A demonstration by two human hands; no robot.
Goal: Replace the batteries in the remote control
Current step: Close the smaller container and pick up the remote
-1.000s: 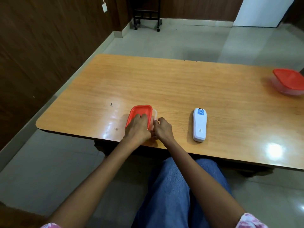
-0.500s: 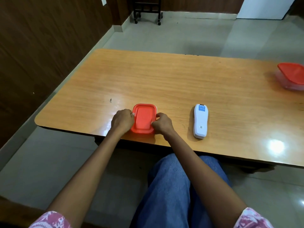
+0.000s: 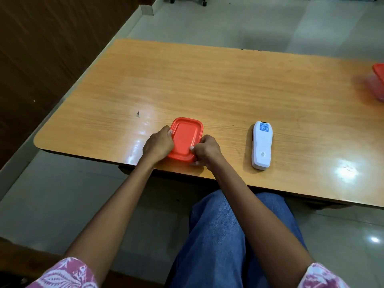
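We look down on a long wooden surface (image 3: 207, 84) with rounded corners, standing on a pale tiled floor (image 3: 207, 19) beside a dark wood-panelled wall (image 3: 41, 48). Below its near edge we see our blue-jeaned lap (image 3: 228, 235) and both bare forearms reaching forward, with pink patterned sleeves (image 3: 68, 273) at the bottom corners of the view. Near the front edge of the surface sits a small rectangular container with an orange-red lid (image 3: 186, 138), its lid in place and facing up. Our left hand (image 3: 159, 143) curls around the container's left side, fingers closed against the lid's rim. Our right hand (image 3: 205, 150) grips the near right corner, thumb pressed on top of the lid and the other fingers wrapped under the edge, so both hands have hold of the same container. We cannot tell what is inside it. To the right, well apart from the container and from our hands, the white remote control (image 3: 261, 145) lies flat on the surface with its back up, showing a blue label near its far end and a small printed code nearer us; nothing touches it. At the far right edge of the view a second red-lidded container (image 3: 379, 80) is partly cut off and blurred. A small dark speck (image 3: 137, 113) marks the surface left of the hands.
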